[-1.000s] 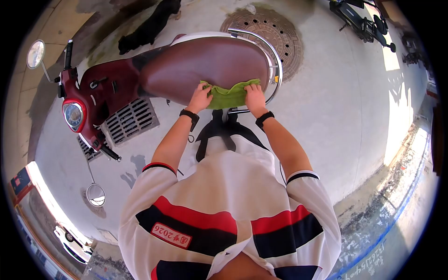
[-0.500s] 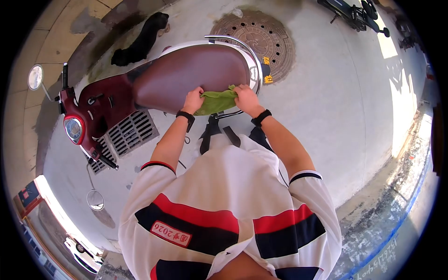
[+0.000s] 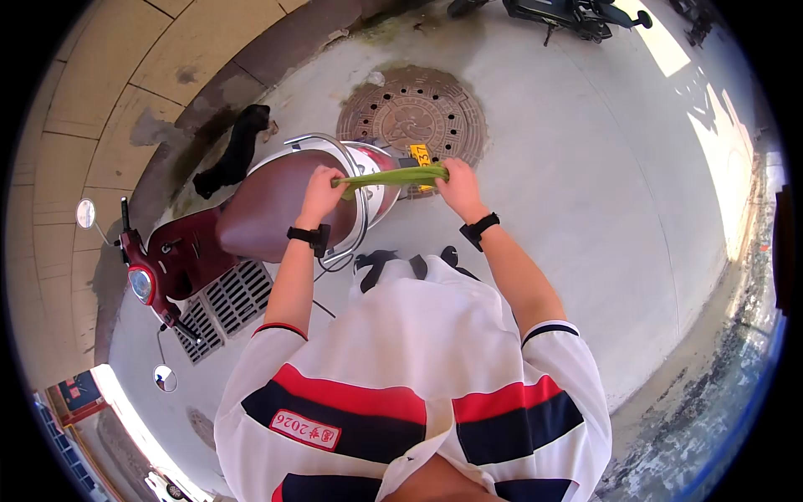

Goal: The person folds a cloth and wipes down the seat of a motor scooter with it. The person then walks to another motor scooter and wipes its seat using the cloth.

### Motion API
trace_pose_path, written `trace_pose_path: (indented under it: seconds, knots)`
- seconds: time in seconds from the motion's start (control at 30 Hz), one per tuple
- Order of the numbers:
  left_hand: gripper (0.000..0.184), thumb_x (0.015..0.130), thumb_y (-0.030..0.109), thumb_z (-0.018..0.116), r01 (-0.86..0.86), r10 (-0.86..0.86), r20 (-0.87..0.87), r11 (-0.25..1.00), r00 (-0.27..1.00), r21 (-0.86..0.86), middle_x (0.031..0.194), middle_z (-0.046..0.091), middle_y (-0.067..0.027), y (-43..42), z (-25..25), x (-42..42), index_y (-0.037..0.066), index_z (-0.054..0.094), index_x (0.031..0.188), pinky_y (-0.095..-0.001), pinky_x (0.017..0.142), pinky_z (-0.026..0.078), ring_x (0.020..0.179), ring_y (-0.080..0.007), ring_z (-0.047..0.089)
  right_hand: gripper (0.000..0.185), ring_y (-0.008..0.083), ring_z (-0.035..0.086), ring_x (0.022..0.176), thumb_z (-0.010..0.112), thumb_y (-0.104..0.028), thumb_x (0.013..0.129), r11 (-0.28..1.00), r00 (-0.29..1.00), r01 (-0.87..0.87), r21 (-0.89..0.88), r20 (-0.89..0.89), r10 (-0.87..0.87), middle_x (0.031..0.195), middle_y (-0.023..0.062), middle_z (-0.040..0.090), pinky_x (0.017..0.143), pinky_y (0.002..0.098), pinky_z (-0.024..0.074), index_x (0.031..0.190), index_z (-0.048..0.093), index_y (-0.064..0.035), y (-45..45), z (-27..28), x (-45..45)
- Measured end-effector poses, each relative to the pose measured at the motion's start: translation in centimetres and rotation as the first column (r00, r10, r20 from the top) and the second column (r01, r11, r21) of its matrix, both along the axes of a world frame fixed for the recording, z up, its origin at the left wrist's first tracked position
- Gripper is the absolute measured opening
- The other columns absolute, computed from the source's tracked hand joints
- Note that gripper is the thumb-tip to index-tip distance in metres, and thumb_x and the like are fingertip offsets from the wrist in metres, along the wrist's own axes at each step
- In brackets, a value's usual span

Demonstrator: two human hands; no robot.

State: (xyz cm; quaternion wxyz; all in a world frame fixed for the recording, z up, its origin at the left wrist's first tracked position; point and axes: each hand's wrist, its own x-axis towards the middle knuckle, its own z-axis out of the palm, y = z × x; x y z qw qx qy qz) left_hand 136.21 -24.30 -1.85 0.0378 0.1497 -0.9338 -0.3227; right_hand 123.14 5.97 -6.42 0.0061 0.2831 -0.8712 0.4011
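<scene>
A green cloth (image 3: 391,177) is stretched nearly level between my two hands. My left hand (image 3: 322,194) grips its left end, above the brown seat (image 3: 276,205) of a dark red and white scooter (image 3: 192,243). The other end is pinched in my right hand (image 3: 460,188), just right of the yellow number plate (image 3: 421,156). Beneath the cloth lies the scooter's rear, with a chrome rail (image 3: 355,180) curving round the back of the seat. Whether the cloth touches the rail, I cannot tell.
A black dog (image 3: 234,151) stands beyond the scooter. Behind the plate is a round manhole cover (image 3: 411,117) in the concrete. A drain grate (image 3: 238,294) lies beside the scooter. Another dark two-wheeler (image 3: 565,18) is parked at the top right.
The cloth has gone from hanging loosely over the seat's side to being pulled taut near the scooter's rear. My hands are farther apart, and the view has shifted toward the tail.
</scene>
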Motion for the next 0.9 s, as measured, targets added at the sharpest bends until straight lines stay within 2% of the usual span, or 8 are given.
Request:
trace_pose_path:
  seconds: [0.17,0.27,0.3,0.37,0.4,0.63,0.7,0.9]
  knots:
    - [0.017,0.078,0.008,0.073,0.085,-0.082,-0.182,0.996,0.980,0.010,0.111,0.057,-0.0150,7.1,2.1,-7.2,0.002,0.063,0.090,-0.0390,0.088,0.050,0.104,-0.0338,0.059,0.026,0.0372,0.059,0.088,0.074,-0.011,0.075,0.964,0.963,0.263,-0.024,0.060,-0.262,0.088,0.0170,0.062,0.078,0.0464,0.0493,0.095,0.060,-0.0037,7.4,2.0,-3.8]
    - [0.014,0.080,0.004,0.072,0.190,-0.188,-0.302,0.982,0.934,-0.023,0.113,0.057,-0.0125,10.6,2.3,-11.9,0.000,0.062,0.089,-0.0329,0.079,0.051,0.096,-0.0265,0.062,0.024,0.0363,0.059,0.086,0.073,-0.010,0.076,0.925,0.930,0.368,-0.094,0.022,-0.368,0.084,0.0170,0.062,0.076,0.0463,0.0495,0.097,0.063,-0.0046,11.0,0.9,-5.8]
    - [0.013,0.081,0.002,0.071,0.238,-0.211,-0.285,0.969,0.935,0.063,0.114,0.057,-0.0110,12.4,1.7,-15.1,0.001,0.061,0.090,-0.0298,0.073,0.051,0.089,-0.0215,0.063,0.023,0.0358,0.059,0.086,0.073,-0.010,0.076,0.898,0.905,0.423,-0.119,0.007,-0.425,0.083,0.0167,0.061,0.075,0.0462,0.0495,0.097,0.064,-0.0050,13.6,0.6,-7.2]
    - [0.013,0.082,0.000,0.070,0.294,-0.252,-0.325,0.952,0.912,0.086,0.114,0.058,-0.0093,14.5,0.9,-18.4,0.001,0.060,0.091,-0.0270,0.068,0.050,0.081,-0.0168,0.061,0.023,0.0345,0.059,0.084,0.071,-0.009,0.076,0.858,0.870,0.493,-0.145,0.080,-0.486,0.081,0.0151,0.061,0.075,0.0457,0.0492,0.098,0.066,-0.0062,16.1,1.1,-8.4]
    - [0.013,0.081,0.002,0.069,0.273,-0.232,-0.234,0.949,0.944,0.160,0.112,0.059,-0.0107,16.4,2.5,-19.5,0.001,0.062,0.091,-0.0324,0.074,0.050,0.091,-0.0247,0.061,0.023,0.0338,0.059,0.083,0.071,-0.008,0.077,0.838,0.852,0.523,-0.156,0.116,-0.511,0.081,0.0143,0.061,0.074,0.0454,0.0491,0.099,0.066,-0.0067,17.2,1.2,-8.9]
    - [0.013,0.081,0.000,0.069,0.398,-0.345,-0.287,0.905,0.894,0.153,0.110,0.060,-0.0104,21.1,0.4,-31.6,0.001,0.061,0.091,-0.0324,0.071,0.050,0.086,-0.0235,0.061,0.023,0.0321,0.058,0.080,0.066,-0.005,0.078,0.791,0.795,0.601,-0.114,-0.012,-0.606,0.078,0.0119,0.061,0.071,0.0437,0.0491,0.101,0.065,-0.0070,22.7,1.0,-17.8]
    - [0.013,0.081,-0.001,0.068,0.380,-0.316,-0.272,0.897,0.909,0.227,0.109,0.060,-0.0110,21.8,0.8,-35.6,0.000,0.060,0.091,-0.0322,0.073,0.051,0.088,-0.0243,0.062,0.023,0.0322,0.059,0.082,0.066,-0.005,0.079,0.796,0.793,0.600,-0.085,-0.068,-0.605,0.079,0.0119,0.061,0.071,0.0438,0.0497,0.101,0.064,-0.0069,23.5,1.4,-21.7]
    - [0.013,0.081,0.002,0.068,0.420,-0.330,-0.321,0.865,0.888,0.273,0.108,0.059,-0.0104,23.5,1.2,-48.2,-0.001,0.059,0.091,-0.0320,0.073,0.050,0.085,-0.0240,0.061,0.019,0.0297,0.064,0.087,0.065,-0.008,0.085,0.765,0.765,0.644,-0.023,0.011,-0.644,0.086,0.0118,0.065,0.077,0.0412,0.0517,0.104,0.063,-0.0054,26.2,3.7,-32.9]
